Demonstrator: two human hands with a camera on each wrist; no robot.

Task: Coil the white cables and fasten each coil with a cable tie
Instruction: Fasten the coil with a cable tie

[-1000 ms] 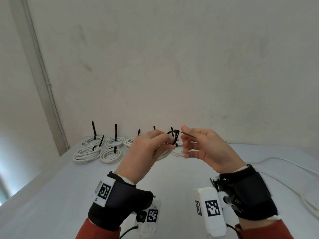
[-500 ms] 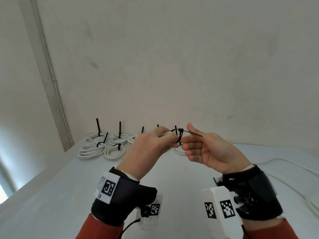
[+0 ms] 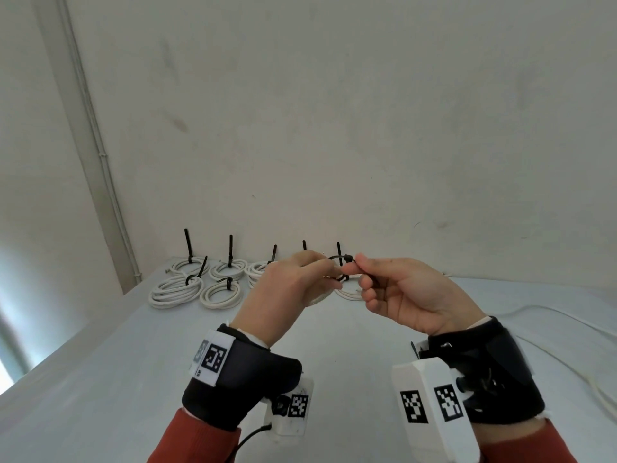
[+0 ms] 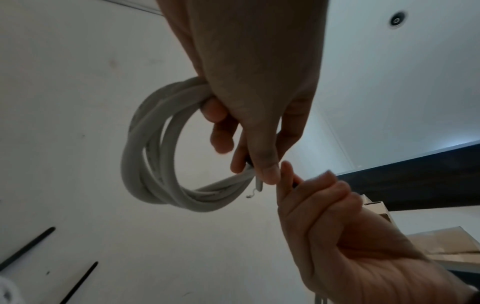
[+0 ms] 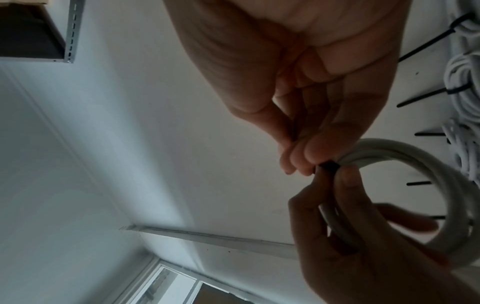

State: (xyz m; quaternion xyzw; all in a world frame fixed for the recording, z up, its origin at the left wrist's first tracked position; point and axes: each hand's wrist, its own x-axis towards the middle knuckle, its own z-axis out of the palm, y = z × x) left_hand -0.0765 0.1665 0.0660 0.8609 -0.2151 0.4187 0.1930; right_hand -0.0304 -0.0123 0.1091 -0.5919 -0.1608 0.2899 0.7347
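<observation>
Both hands are raised above the table. My left hand [image 3: 302,275] grips a coil of white cable [image 4: 153,148], its fingers curled round the bundle; in the head view the coil [image 3: 319,298] is mostly hidden behind that hand. A black cable tie [image 3: 339,259] loops round the coil beside the left fingertips. My right hand [image 3: 374,279] pinches the tie's tail next to its small black head [image 5: 328,165], thumb and forefinger pressed together. The two hands almost touch.
Several tied white coils [image 3: 175,289] with upright black tie tails lie in rows at the table's far left, by the wall. A loose white cable [image 3: 551,312] runs across the table [image 3: 100,379] on the right. A grey conduit [image 3: 96,145] climbs the wall.
The right hand, open with fingers spread half a second ago, has closed its thumb and forefinger on the tie tail. The tie's free end no longer sticks out to the right.
</observation>
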